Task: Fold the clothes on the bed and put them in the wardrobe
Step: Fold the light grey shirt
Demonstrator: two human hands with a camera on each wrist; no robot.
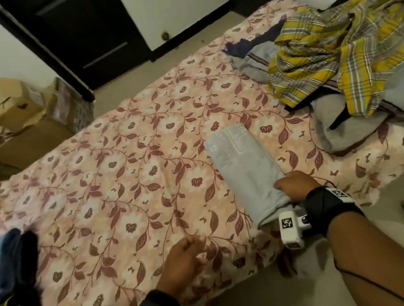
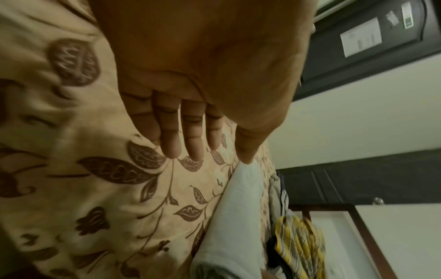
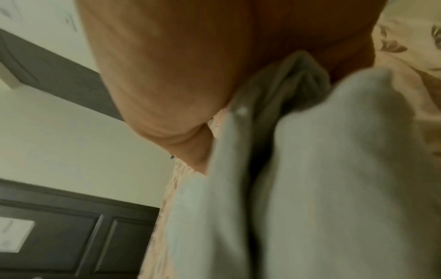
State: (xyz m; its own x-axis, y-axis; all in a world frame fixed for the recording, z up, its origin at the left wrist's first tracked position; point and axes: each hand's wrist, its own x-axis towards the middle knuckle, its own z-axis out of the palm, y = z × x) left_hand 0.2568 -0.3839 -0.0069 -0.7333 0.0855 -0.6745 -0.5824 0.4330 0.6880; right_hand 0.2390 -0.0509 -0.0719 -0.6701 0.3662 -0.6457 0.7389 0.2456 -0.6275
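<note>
Item 1: pale grey folded garment, a narrow, long strip of soft cloth. Location: on the floral pink-and-maroon bedspread, near the bed's front edge, right of centre. Long axis: runs from the near end at the bed edge away and slightly leftward toward the middle of the bed; the far end is squared and lies flat, the near end is bunched.

Item 2: right hand. Sits at the near end of the garment, fingers curled over and clamped on the cloth; the right wrist view shows grey folds gathered right under the palm. This is the nearer hand, already at the end from which the strip can be lifted or folded over along its length.

Item 3: left hand. Rests low over the bedspread, left of the garment's near end and apart from it. In the left wrist view its fingers are straight and close together, holding nothing, with the garment lying beyond the fingertips.

Item 4: heap of unfolded clothes at the far right of the bed, topped by a yellow plaid cloth over grey and dark pieces; well apart from the garment.

Item 5: cardboard boxes on the floor left of the bed.

Judgement: 1 piece is nearly folded; the heap is not yet done.
</note>
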